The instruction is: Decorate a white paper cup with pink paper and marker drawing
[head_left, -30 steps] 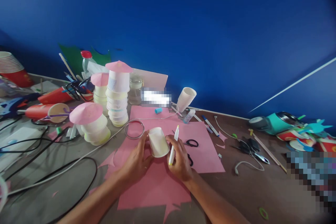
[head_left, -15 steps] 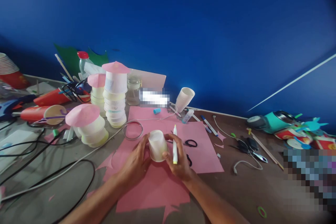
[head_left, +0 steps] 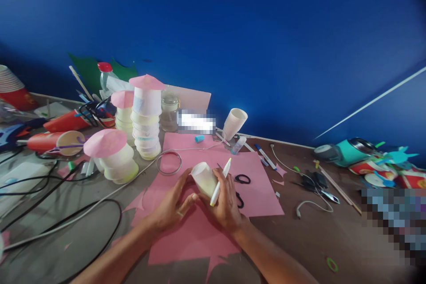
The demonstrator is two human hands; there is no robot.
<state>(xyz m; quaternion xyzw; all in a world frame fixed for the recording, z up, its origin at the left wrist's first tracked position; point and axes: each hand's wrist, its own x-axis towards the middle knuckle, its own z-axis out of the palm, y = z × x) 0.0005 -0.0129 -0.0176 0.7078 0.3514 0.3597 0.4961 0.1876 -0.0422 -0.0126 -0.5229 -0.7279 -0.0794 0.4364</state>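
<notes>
A white paper cup (head_left: 203, 178) is tilted over pink paper (head_left: 193, 248), its mouth toward the upper left. My right hand (head_left: 229, 206) grips a white marker with yellow ends (head_left: 220, 182) and also has its fingers against the lower right side of the cup. Scissors with black handles (head_left: 242, 179) lie beside that hand, their blades partly hidden behind it. On the cup's left side is my left hand (head_left: 173, 206), thumb and fingers spread apart. Its fingertips are close to the cup; whether they touch it I cannot tell.
Paper-cup towers with pink cone tops (head_left: 146, 117) stand at left. A cup stack (head_left: 234, 122), a glass jar (head_left: 170, 113) and a blue cap (head_left: 199, 139) are behind. Cables (head_left: 113, 195) cross the left side; keys (head_left: 313, 182) and a teal bottle (head_left: 349, 153) sit at right.
The cup has tipped and turned toward my right hand. My left thumb and fingers have spread away from it. The marker has swung from nearly upright to a slant, still in my right hand.
</notes>
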